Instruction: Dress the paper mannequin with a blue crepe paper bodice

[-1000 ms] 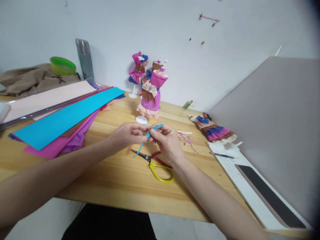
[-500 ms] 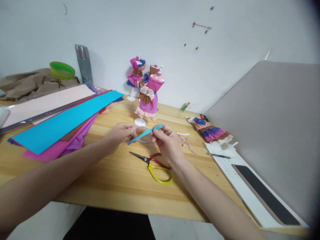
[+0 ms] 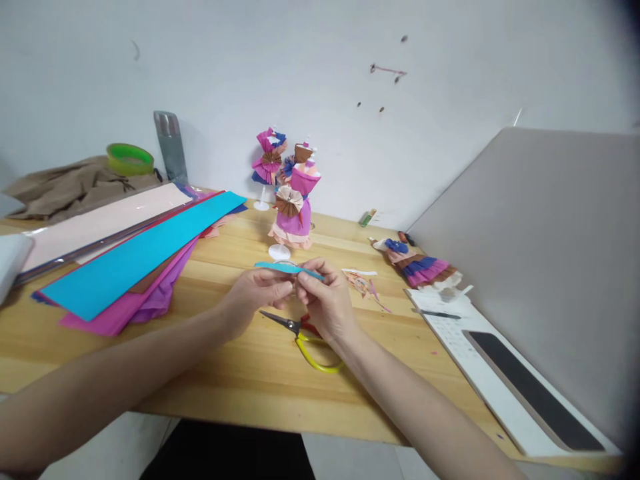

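A narrow blue paper strip [image 3: 280,267] stretches between my hands above the wooden table. My left hand [image 3: 260,293] pinches it from below near its middle. The fingers of my right hand [image 3: 325,293] are closed on its right part, close to my left fingertips. Just beneath my hands lie scissors [image 3: 320,360] with red and yellow handles, partly covered by my right hand. Behind the strip, a roll of tape is mostly hidden. Small dress forms in pink, brown and blue crepe paper [image 3: 295,220] stand beyond my hands.
Crepe paper sheets [image 3: 145,257] lie at the left, with a brown cloth [image 3: 65,190], green tape roll [image 3: 130,160] and bottle [image 3: 171,150] behind. Paper scraps [image 3: 363,283], a ruffled paper dress [image 3: 420,267] and a white board with a pen [image 3: 480,360] are to the right.
My hands have come closer together. The strip has turned from slanting up to the right to nearly level, its right end tipping slightly down. The view has shifted a little.
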`<state>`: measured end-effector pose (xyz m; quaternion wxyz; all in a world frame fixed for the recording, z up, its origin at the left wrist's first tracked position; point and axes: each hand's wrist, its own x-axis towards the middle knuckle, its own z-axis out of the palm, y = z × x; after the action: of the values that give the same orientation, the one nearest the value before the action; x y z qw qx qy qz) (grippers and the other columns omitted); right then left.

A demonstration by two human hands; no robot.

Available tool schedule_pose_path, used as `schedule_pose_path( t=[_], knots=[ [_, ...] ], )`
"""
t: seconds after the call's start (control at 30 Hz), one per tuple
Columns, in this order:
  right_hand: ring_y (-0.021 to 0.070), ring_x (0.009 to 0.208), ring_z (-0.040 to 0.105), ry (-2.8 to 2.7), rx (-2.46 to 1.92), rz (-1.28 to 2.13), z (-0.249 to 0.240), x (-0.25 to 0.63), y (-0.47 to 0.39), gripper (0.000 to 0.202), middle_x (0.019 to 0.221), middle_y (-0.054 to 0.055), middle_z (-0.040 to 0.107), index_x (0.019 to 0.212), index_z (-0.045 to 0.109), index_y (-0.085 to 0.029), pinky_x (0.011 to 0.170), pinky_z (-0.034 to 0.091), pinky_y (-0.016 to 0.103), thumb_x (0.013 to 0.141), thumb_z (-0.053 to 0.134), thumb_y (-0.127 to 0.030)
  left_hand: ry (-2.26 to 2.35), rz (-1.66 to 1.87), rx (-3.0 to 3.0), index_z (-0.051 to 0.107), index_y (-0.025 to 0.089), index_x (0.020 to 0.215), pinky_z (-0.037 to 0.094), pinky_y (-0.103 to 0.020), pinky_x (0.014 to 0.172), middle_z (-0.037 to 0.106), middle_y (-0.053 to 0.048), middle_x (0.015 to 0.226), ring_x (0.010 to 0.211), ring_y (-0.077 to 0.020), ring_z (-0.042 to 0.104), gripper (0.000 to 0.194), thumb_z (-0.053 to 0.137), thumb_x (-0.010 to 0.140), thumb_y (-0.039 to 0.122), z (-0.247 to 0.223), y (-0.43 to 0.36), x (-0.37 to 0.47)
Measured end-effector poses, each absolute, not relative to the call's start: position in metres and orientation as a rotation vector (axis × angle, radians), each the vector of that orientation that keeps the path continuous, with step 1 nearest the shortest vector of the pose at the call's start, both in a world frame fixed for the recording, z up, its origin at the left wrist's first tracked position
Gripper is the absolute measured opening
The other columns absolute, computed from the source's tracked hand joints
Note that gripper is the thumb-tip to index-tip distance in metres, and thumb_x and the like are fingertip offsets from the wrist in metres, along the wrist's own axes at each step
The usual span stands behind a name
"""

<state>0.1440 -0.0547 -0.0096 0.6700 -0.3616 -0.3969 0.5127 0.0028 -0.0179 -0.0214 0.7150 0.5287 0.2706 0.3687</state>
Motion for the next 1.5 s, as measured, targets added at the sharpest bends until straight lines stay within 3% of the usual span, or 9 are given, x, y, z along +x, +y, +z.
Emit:
schedule_pose_path(
  t=[0.2, 0.47, 0.9, 1.03, 1.13, 1.2, 1.3, 1.4, 1.5],
  knots=[
    [0.0045, 0.039, 0.042, -0.896, -0.894, 1.183, -0.016, 0.143, -0.057, 0.031, 0.047, -0.008, 0.054, 0.070, 0.059, -0.018, 0.038, 0.030, 0.015, 0.058, 0.085, -0.031, 0.676, 0.989, 1.113, 0.074, 0.014, 0.065, 0.043, -0.022, 0.055, 0.064, -0.001, 0.059, 0.056, -0.0095, 0.053, 0.017, 0.077, 0.067, 0.030, -0.018, -0.015, 0.000],
    [0.0040, 0.038, 0.041, -0.871, -0.883, 1.256, -0.018, 0.144, -0.059, 0.033, 0.044, -0.008, 0.054, 0.069, 0.059, -0.017, 0.039, 0.028, 0.015, 0.056, 0.086, -0.033, 0.586, 0.944, 0.980, 0.076, 0.014, 0.076, 0.044, -0.020, 0.052, 0.069, -0.003, 0.069, 0.063, -0.0112, 0.060, 0.020, 0.082, 0.059, 0.023, -0.014, -0.018, 0.003],
    [0.0054, 0.039, 0.041, -0.922, -0.930, 1.317, -0.024, 0.145, -0.058, 0.035, 0.050, -0.007, 0.055, 0.072, 0.057, -0.019, 0.040, 0.026, 0.018, 0.059, 0.082, -0.039, 0.566, 1.026, 0.909, 0.065, 0.012, 0.066, 0.043, -0.018, 0.049, 0.065, -0.003, 0.059, 0.056, -0.0102, 0.059, 0.013, 0.076, 0.067, 0.019, -0.011, -0.019, 0.003],
    [0.0077, 0.043, 0.040, -1.254, -1.139, 1.161, -0.016, 0.159, -0.056, 0.030, 0.052, -0.006, 0.052, 0.071, 0.055, -0.020, 0.044, 0.029, 0.021, 0.069, 0.072, -0.045, 0.633, 1.058, 0.883, 0.059, 0.013, 0.068, 0.043, -0.018, 0.048, 0.064, -0.001, 0.057, 0.053, -0.0104, 0.061, 0.013, 0.072, 0.069, 0.017, -0.009, -0.011, 0.001],
    [0.0095, 0.052, 0.045, -1.829, -1.429, 0.860, 0.000, 0.177, -0.060, 0.018, 0.059, -0.004, 0.055, 0.068, 0.057, -0.019, 0.052, 0.031, 0.024, 0.072, 0.069, -0.032, 0.690, 1.086, 0.884, 0.055, 0.014, 0.067, 0.044, -0.018, 0.048, 0.063, 0.001, 0.057, 0.051, -0.0100, 0.061, 0.016, 0.071, 0.071, 0.014, -0.008, -0.002, -0.002],
    [0.0121, 0.060, 0.053, -2.195, -1.633, 0.696, 0.009, 0.188, -0.064, 0.013, 0.068, -0.002, 0.063, 0.084, 0.065, -0.020, 0.057, 0.033, 0.025, 0.072, 0.068, -0.025, 0.731, 1.097, 0.889, 0.053, 0.015, 0.067, 0.046, -0.019, 0.049, 0.064, 0.000, 0.059, 0.050, -0.0103, 0.062, 0.017, 0.069, 0.072, 0.013, -0.008, 0.004, -0.005],
    [0.0163, 0.076, 0.062, -2.527, -1.816, 0.683, 0.014, 0.196, -0.071, 0.044, 0.090, 0.001, 0.071, 0.109, 0.063, -0.024, 0.063, 0.035, 0.025, 0.067, 0.069, -0.016, 0.778, 1.104, 0.887, 0.053, 0.015, 0.068, 0.049, -0.020, 0.050, 0.065, -0.001, 0.058, 0.050, -0.0112, 0.064, 0.016, 0.065, 0.077, 0.012, -0.008, 0.012, -0.008],
    [0.0196, 0.086, 0.065, -2.652, -1.846, 0.628, 0.010, 0.195, -0.074, 0.052, 0.101, 0.003, 0.071, 0.115, 0.059, -0.024, 0.064, 0.036, 0.025, 0.065, 0.066, -0.012, 0.782, 1.106, 0.886, 0.052, 0.014, 0.068, 0.050, -0.019, 0.051, 0.065, -0.001, 0.057, 0.051, -0.0111, 0.065, 0.017, 0.066, 0.078, 0.011, -0.008, 0.016, -0.010],
    [0.0209, 0.084, 0.064, -2.685, -1.813, 0.501, 0.006, 0.191, -0.077, 0.053, 0.100, 0.005, 0.070, 0.119, 0.056, -0.024, 0.061, 0.032, 0.026, 0.067, 0.061, -0.011, 0.772, 1.109, 0.902, 0.052, 0.015, 0.069, 0.050, -0.018, 0.050, 0.067, -0.002, 0.059, 0.051, -0.0110, 0.066, 0.017, 0.066, 0.078, 0.012, -0.009, 0.017, -0.011]
  ],
)
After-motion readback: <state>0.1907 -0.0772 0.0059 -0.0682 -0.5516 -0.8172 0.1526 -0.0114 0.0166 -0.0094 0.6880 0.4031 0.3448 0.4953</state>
